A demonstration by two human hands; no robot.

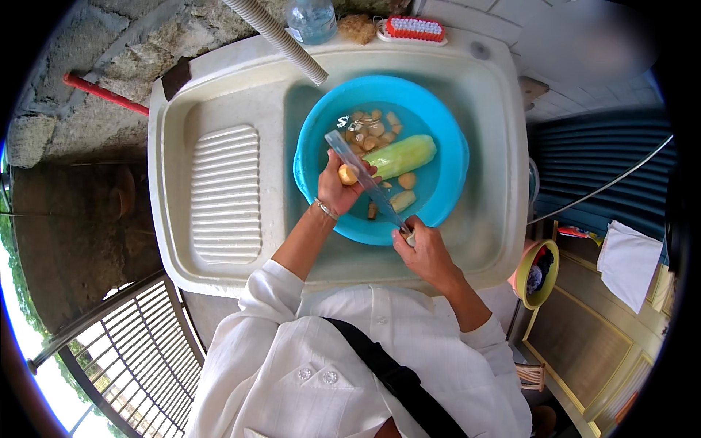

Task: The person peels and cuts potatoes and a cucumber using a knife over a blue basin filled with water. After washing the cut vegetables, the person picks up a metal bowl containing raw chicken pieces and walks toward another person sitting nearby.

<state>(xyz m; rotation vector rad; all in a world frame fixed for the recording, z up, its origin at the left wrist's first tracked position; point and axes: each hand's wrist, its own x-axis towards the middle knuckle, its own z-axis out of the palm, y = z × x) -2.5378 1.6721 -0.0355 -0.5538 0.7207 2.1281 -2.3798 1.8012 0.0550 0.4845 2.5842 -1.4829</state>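
White shirt and black strap came nearest, just below the hands. From where I stood, the left hand was closed around a pale orange vegetable piece; the right hand, apart from it, gripped a long knife whose blade slanted across the left fingers. Whether it touched the piece, I couldn't tell. Right beside the left hand, a green gourd lay in a blue basin of water, with cut chunks beyond. Farther past both hands, a red brush rested on the sink.
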